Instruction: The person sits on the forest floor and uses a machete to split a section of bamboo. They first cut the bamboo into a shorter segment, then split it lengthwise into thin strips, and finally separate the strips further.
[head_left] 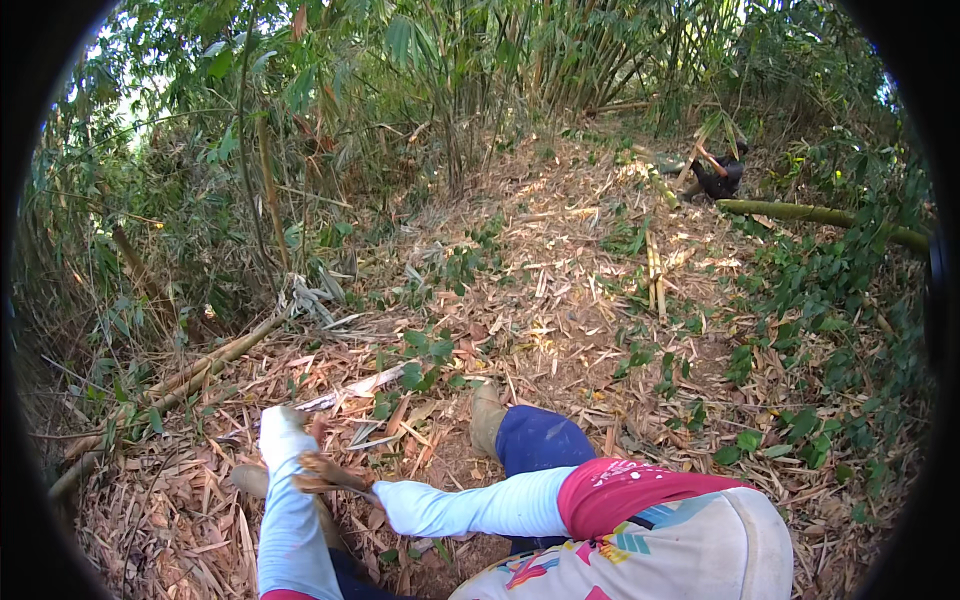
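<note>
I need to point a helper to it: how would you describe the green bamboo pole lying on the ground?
Look to the far right edge of the leaf-littered clearing, beside the crouching person. The green bamboo pole lies flat there, thick and green, unlike the dry brown stems elsewhere.

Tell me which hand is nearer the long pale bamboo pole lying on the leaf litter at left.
Left. The left hand in its white glove lies just right of the pale bamboo pole; the right hand is farther right, nearer the body.

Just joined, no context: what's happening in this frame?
A person sits on a leaf-littered slope in a bamboo grove. Their left hand, in a white glove, is raised over the ground; the right hand seems to grip a brown stick-like thing, the grip itself unclear. A cut bamboo pole lies to the left. Another person crouches upslope by a green bamboo trunk.
</note>
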